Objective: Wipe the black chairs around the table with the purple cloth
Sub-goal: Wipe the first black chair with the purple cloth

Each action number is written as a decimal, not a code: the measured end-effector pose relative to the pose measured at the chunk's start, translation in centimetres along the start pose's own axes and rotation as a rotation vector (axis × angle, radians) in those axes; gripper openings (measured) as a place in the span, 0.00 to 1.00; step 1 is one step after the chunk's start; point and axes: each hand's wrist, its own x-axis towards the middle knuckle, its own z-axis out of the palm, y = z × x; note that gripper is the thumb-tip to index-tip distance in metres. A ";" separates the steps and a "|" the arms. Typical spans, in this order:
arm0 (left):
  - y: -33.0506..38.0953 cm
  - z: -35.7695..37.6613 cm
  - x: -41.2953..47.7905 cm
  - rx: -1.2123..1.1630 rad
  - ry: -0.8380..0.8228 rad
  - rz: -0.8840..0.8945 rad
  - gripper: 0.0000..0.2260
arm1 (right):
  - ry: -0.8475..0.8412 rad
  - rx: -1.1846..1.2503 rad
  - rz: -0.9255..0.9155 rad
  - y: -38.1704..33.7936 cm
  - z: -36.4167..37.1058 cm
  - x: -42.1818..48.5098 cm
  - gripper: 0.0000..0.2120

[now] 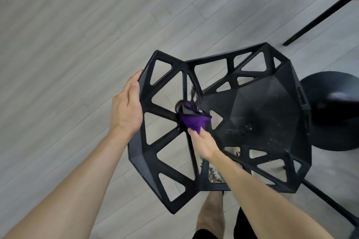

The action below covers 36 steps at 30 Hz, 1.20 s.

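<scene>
Both bare forearms are reaching in from the lower edge. The left hand (127, 106) is lying flat, fingers straight and together, thumb alongside, pressing against the outer rim of the black chair (258, 106). The right hand (203, 141) is stretching forward, wrist straight, fingers curling round the bunched purple cloth (194, 121).

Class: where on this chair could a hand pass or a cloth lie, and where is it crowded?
Free: the solid seat panel right of the purple cloth; the triangular gaps between left hand and cloth. Crowded: the centre, where the right hand grips the cloth.
</scene>
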 end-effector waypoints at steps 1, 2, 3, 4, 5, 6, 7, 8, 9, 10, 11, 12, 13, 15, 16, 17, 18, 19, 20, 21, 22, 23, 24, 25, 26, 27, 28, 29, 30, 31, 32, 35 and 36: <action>0.2 0.1 0.0 -0.025 0.020 -0.011 0.22 | -0.002 0.015 0.078 1.4 0.0 0.1 0.30; 0.3 0.2 0.0 -0.055 0.046 -0.029 0.20 | 0.002 0.027 0.138 2.0 -0.2 0.4 0.37; 0.2 0.2 -0.1 -0.080 0.073 -0.041 0.18 | 0.002 0.058 0.160 2.3 -0.3 1.2 0.38; 0.1 0.0 -0.2 -0.103 0.091 -0.045 0.16 | 0.003 0.113 0.169 1.8 -0.2 2.0 0.36; -0.2 -0.4 -0.4 -0.127 0.096 -0.049 0.16 | 0.006 0.165 0.166 1.0 -0.1 2.7 0.34; -0.5 -0.7 -0.7 -0.145 0.083 -0.056 0.16 | 0.013 0.199 0.177 0.0 0.2 3.0 0.34; -0.8 -0.9 -1.1 -0.152 0.057 -0.059 0.18 | 0.011 0.216 0.179 -0.9 0.6 2.8 0.34; -1.0 -1.0 -1.6 -0.149 0.031 -0.060 0.19 | 0.016 0.171 0.171 -1.6 1.1 2.1 0.34; -1.0 -0.9 -2.1 -0.145 0.021 -0.062 0.20 | 0.011 0.104 0.124 -2.1 1.8 0.6 0.32; -1.0 -0.7 -2.4 -0.150 0.032 -0.065 0.21 | 0.006 0.063 0.059 -2.5 2.4 -1.3 0.29; -1.0 -0.4 -2.4 -0.158 0.054 -0.067 0.22 | 0.006 0.044 0.001 -2.5 2.9 -3.1 0.25; -1.0 -0.1 -2.4 -0.159 0.067 -0.069 0.22 | -0.020 0.041 -0.050 -2.6 3.0 -5.1 0.21; -1.1 0.1 -2.3 -0.154 0.073 -0.070 0.22 | -0.047 0.055 -0.092 -2.5 3.0 -6.1 0.18; -1.5 0.0 -2.4 -0.152 0.078 -0.067 0.22 | -0.106 0.065 -0.130 -2.3 2.6 -6.1 0.17; -1.6 -0.1 -2.4 -0.150 0.082 -0.066 0.22 | -0.106 0.067 -0.104 -2.4 2.3 -5.5 0.20; -1.8 -0.2 -2.4 -0.142 0.087 -0.067 0.22 | -0.053 0.081 -0.044 -2.1 2.3 -4.1 0.29; -1.8 -0.2 -2.3 -0.127 0.090 -0.066 0.22 | -0.027 0.114 0.011 -1.5 2.4 -2.3 0.41; -1.8 -0.2 -2.3 -0.113 0.091 -0.068 0.22 | 0.008 0.123 0.057 -1.3 2.5 -1.0 0.49; -1.8 -0.2 -2.3 -0.105 0.091 -0.072 0.22 | 0.027 0.117 0.098 -1.8 2.7 -0.6 0.53; -1.8 -0.3 -2.3 -0.108 0.089 -0.071 0.23 | 0.013 0.105 0.119 -2.7 3.1 -1.0 0.51; -1.8 -0.2 -2.2 -0.118 0.085 -0.067 0.22 | 0.020 0.101 0.099 -3.9 3.5 -1.9 0.46; -1.7 -0.2 -2.2 -0.127 0.081 -0.067 0.22 | 0.021 0.111 0.057 -5.1 3.8 -3.2 0.41; -1.7 -0.2 -2.2 -0.130 0.080 -0.067 0.22 | 0.032 0.118 -0.009 -5.2 4.1 -4.3 0.37; -1.6 -0.2 -2.3 -0.131 0.081 -0.068 0.22 | 0.018 0.117 -0.069 -5.0 4.2 -5.1 0.33; -1.6 -0.2 -2.3 -0.131 0.086 -0.074 0.22 | -0.018 0.111 -0.107 -4.5 4.1 -5.5 0.28; -1.4 -0.2 -2.4 -0.134 0.079 -0.081 0.22 | -0.007 0.099 -0.107 -3.8 3.6 -5.2 0.26; -1.3 -0.1 -2.4 -0.140 0.072 -0.082 0.22 | 0.026 0.087 -0.079 -3.0 3.1 -4.3 0.24; -1.3 -0.1 -2.4 -0.147 0.077 -0.077 0.22 | 0.042 0.091 -0.012 -2.5 2.8 -3.1 0.24; -1.4 -0.2 -2.3 -0.150 0.080 -0.073 0.22 | 0.044 0.105 0.049 -2.3 2.5 -2.0 0.26; -1.6 -0.1 -2.2 -0.152 0.076 -0.074 0.22 | 0.050 0.091 0.098 -2.7 2.6 -1.6 0.30; -1.9 -0.2 -2.1 -0.156 0.071 -0.075 0.22 | 0.042 0.068 0.104 -3.6 3.0 -2.3 0.33; -2.1 -0.3 -2.1 -0.164 0.067 -0.063 0.23 | 0.005 0.114 -0.138 -6.4 4.6 -6.0 0.32; -2.1 -0.3 -2.0 -0.165 0.067 -0.057 0.23 | -0.015 0.122 -0.229 -6.7 4.8 -7.1 0.28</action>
